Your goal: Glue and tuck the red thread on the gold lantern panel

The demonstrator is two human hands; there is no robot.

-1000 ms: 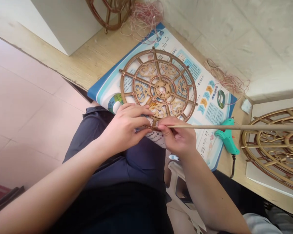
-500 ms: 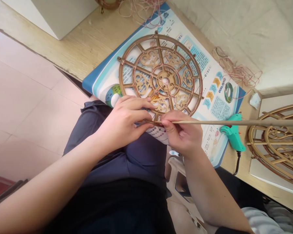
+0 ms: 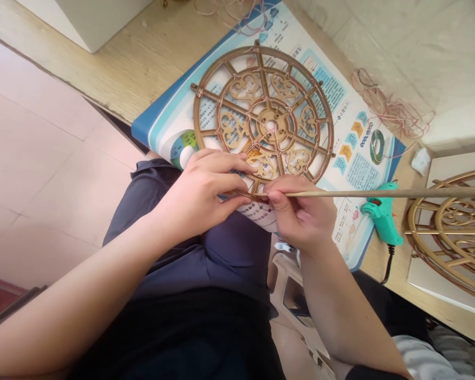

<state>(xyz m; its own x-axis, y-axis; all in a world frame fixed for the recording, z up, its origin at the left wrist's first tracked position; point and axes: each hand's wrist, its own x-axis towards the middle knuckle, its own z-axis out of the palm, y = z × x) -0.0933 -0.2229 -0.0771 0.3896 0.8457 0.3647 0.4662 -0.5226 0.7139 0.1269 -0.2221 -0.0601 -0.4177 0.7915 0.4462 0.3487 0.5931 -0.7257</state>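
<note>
A round golden openwork frame [image 3: 262, 84], with spokes and scroll ornaments, lies on a printed mat [image 3: 162, 124]. Thin reddish wire runs along its rings and spokes. My left hand [image 3: 209, 192] is closed on the frame's near rim, thumb below and fingers above. In my right hand [image 3: 298, 211], thumb and fingers pinch a long thin wooden stick [image 3: 364, 193] near its tip. The tip meets the near rim beside my left fingertips. The stick reaches out past the right edge of the view. My fingers partly cover the rim there.
A turquoise glue gun [image 3: 385, 216] with a black cord lies right of the mat. Beyond it, a second golden frame [image 3: 423, 211] rests on a white surface. Tangled pinkish wire [image 3: 399, 119] sits near the wall. A white box [image 3: 98, 21] stands at the upper left.
The frame and mat appear slightly higher and further right in the view. Both hands keep their hold, with the stick's tip still at the near rim.
</note>
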